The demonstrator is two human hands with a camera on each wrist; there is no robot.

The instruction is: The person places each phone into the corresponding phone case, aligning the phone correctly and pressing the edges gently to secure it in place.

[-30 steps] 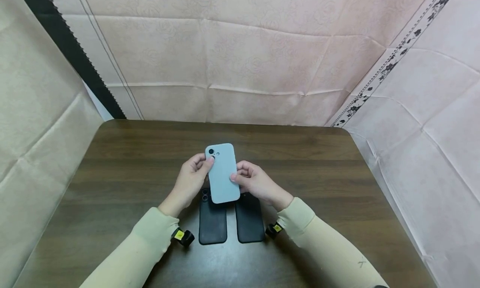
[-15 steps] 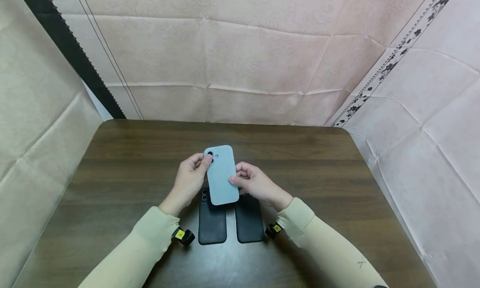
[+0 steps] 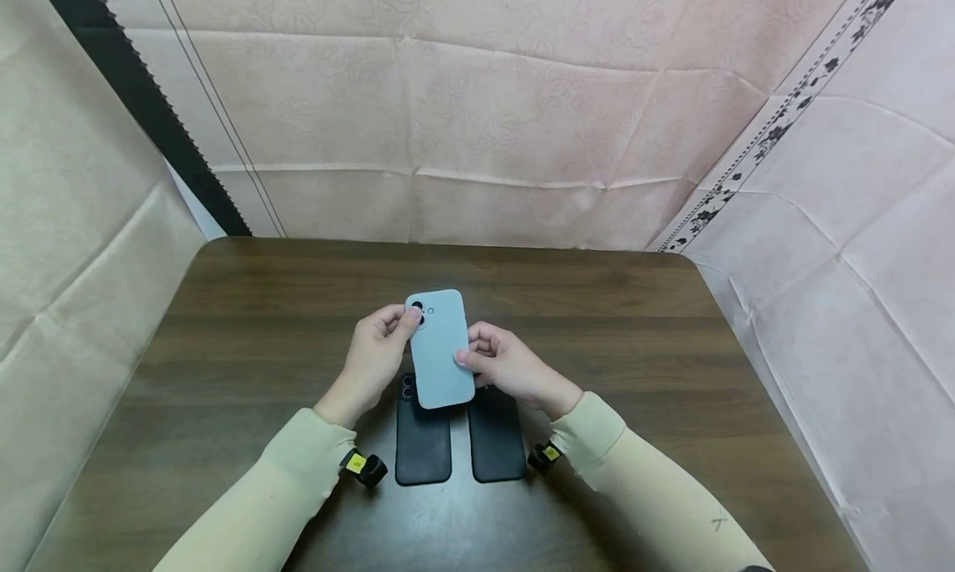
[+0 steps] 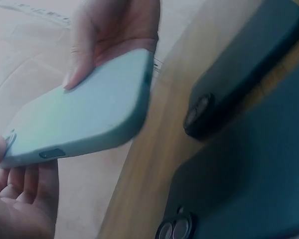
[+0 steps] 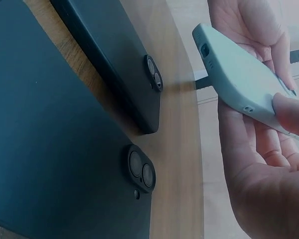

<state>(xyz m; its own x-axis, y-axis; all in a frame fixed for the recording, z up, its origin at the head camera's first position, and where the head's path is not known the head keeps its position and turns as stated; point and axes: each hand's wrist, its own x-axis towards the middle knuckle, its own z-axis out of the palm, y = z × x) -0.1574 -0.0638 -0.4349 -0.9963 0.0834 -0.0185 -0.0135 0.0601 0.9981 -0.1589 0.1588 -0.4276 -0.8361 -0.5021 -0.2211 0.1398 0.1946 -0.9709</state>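
A light blue cased phone (image 3: 442, 356) is held above the table, back side up and slightly tilted, its camera lenses at the upper left. My left hand (image 3: 373, 356) pinches its upper left edge, the thumb lying by the lenses. My right hand (image 3: 518, 366) pinches the lower right edge between thumb and curled fingers. The phone's underside is hidden. Below it, two black phones lie back up on the table: a left one (image 3: 423, 449) and a right one (image 3: 496, 439). Their camera lenses (image 5: 141, 168) show in the right wrist view.
The brown wooden table (image 3: 246, 348) has rounded far corners. Pale cloth (image 3: 522, 116) hangs behind it and along both sides. A small black device with a yellow mark (image 3: 364, 467) sits at the left wrist, and a similar device (image 3: 544, 456) at the right.
Both hands have shifted the light blue phone very slightly left and down. The grips stay the same, and the two black phones have not moved.
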